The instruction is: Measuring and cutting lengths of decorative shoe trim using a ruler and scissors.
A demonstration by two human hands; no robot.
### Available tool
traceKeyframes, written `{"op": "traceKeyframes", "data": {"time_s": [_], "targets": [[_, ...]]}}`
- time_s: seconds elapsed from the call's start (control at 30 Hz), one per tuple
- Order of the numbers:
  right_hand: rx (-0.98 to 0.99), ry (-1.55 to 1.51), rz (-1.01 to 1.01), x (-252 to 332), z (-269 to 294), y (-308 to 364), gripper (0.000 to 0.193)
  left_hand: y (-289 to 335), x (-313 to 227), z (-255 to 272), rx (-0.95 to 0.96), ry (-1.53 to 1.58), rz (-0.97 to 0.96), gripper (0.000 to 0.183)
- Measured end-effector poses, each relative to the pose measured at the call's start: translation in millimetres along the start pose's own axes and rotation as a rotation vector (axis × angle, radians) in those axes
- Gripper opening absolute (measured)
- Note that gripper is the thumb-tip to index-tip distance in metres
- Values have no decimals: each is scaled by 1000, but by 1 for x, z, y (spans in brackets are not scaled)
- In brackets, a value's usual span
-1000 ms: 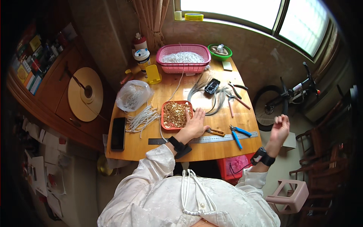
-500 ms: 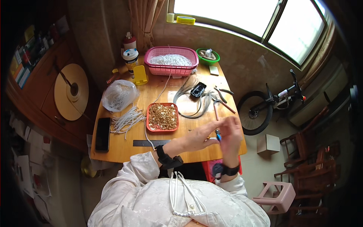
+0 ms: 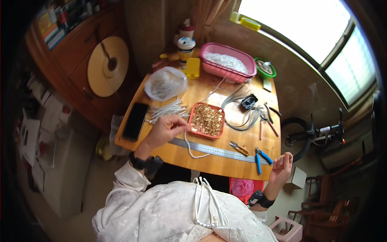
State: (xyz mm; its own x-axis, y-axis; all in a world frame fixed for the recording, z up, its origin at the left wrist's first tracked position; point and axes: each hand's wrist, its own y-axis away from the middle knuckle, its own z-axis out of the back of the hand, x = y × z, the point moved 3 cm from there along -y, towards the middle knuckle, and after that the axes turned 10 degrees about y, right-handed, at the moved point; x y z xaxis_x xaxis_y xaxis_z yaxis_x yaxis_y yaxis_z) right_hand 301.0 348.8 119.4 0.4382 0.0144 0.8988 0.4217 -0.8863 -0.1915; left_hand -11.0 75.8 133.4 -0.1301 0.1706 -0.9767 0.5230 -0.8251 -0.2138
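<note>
My left hand [image 3: 169,130] is closed in a pinch beside the left edge of a red-orange tray [image 3: 199,133] full of small gold pieces [image 3: 207,119]. Below its fingertips a white cord [image 3: 191,151] curves across a steel ruler [image 3: 221,152]; I cannot see whether the pinch holds it. Out past the table's front right corner my right hand [image 3: 281,166] is raised with its fingers curled together. Whatever either hand grips is too small to make out. Near the right hand lie blue-handled pliers [image 3: 259,162] and brass-coloured thread snips [image 3: 240,149].
Cut white cords [image 3: 171,109], a black phone [image 3: 136,121] and a plastic bag [image 3: 166,83] lie on the left. Behind stands a pink basket [image 3: 231,76] of white cord. Grey strands [image 3: 234,126], a black box [image 3: 249,101] and pink-handled pliers [image 3: 269,123] lie on the right.
My hands were close together over the table's right side and have parted widely, the left to the tray's left edge, the right past the table's corner. The view has turned.
</note>
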Motion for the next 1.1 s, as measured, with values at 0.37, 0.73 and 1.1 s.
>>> {"op": "traceKeyframes", "data": {"time_s": [0.37,0.73,1.1], "targets": [[69,88,-110,-31,-41,6,8,0,12,19,-370,898,-71,10],[74,266,-225,-55,-52,22,5,12,48,29,-211,1089,61,11],[343,536,-22,-58,-133,31,4,-10,45,-57,-85,669,227,15]]}}
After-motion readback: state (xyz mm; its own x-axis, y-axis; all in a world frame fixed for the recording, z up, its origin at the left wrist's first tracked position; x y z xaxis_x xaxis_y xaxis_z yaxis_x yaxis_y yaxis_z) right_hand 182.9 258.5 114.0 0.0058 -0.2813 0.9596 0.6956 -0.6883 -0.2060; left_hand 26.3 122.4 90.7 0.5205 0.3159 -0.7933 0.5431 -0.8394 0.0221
